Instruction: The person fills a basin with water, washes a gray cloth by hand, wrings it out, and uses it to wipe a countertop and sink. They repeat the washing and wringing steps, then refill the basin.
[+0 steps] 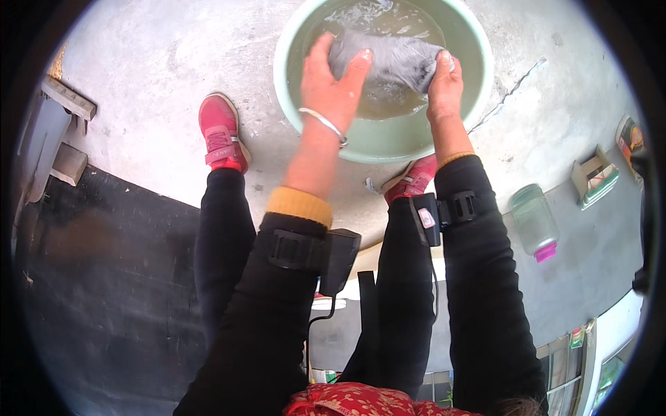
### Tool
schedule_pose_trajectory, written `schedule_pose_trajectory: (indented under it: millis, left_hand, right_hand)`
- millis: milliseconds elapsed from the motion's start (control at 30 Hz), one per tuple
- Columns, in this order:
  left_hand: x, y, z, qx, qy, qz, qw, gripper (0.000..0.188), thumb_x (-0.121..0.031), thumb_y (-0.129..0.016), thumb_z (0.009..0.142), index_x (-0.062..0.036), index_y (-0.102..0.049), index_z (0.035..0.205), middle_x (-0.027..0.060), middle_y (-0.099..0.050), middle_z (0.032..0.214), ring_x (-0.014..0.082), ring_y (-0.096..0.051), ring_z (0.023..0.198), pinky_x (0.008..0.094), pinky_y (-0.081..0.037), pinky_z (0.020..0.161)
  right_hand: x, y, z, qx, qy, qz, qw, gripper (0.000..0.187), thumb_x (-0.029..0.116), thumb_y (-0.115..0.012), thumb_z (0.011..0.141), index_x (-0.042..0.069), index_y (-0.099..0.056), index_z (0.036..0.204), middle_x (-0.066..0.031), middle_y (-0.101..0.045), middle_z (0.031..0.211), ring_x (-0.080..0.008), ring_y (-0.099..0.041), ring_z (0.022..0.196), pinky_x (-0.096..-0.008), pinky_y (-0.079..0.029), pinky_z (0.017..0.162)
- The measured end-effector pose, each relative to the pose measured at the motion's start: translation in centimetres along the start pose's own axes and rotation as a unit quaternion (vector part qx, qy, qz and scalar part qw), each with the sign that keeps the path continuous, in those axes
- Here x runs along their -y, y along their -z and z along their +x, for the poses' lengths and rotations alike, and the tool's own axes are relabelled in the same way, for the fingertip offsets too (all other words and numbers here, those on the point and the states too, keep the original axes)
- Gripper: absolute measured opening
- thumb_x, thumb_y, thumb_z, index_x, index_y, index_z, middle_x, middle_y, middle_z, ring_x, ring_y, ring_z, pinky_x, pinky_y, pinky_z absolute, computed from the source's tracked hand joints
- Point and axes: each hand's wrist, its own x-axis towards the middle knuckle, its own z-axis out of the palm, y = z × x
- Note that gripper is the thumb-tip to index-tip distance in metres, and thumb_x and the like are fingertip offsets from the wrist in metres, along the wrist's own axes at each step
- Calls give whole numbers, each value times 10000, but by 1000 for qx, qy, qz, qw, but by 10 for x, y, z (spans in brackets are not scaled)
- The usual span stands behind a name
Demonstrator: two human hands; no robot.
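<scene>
A wet grey cloth [392, 59] is stretched between my two hands, above the cloudy water in a pale green basin [388, 142]. My left hand [333, 80] grips the cloth's left end, thumb on top and fingers behind it. At the right end, my right hand [445, 83] is closed on the bunched cloth, its thumb pressing the near side. Which kind of garment or rag it is, I cannot tell. A silvery bangle [325, 125] circles my left wrist.
My pink shoes [220, 132] stand on the pale concrete floor, one left of the basin, one at its near edge. To the right lie a clear plastic jar [534, 218] with a pink lid and a small open box [595, 177]. A wooden-topped piece [68, 97] stands at far left.
</scene>
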Motion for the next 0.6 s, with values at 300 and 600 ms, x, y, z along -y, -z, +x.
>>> schedule_pose_trajectory:
  millis: [300,600]
  left_hand:
    - [8,14,-14,43,250,-236,938,823,-301,-731,835,-27,-276,1463,239,-392,1378,353,-469,1211,530,-473,933]
    - [-10,46,-37,82,394,-360,842,923,-381,-685,861,78,-150,1457,295,-305,1402,421,-445,1246,587,-477,960]
  right_hand:
    - [-18,-6,-17,20,-33,-130,991,461,34,-613,832,174,-560,1268,-43,-619,1105,-210,-602,934,-326,-497,877]
    - [89,29,-111,244,55,62,966,397,-41,-589,796,79,-638,1171,-1,-627,1125,-116,-575,1029,-261,-476,881]
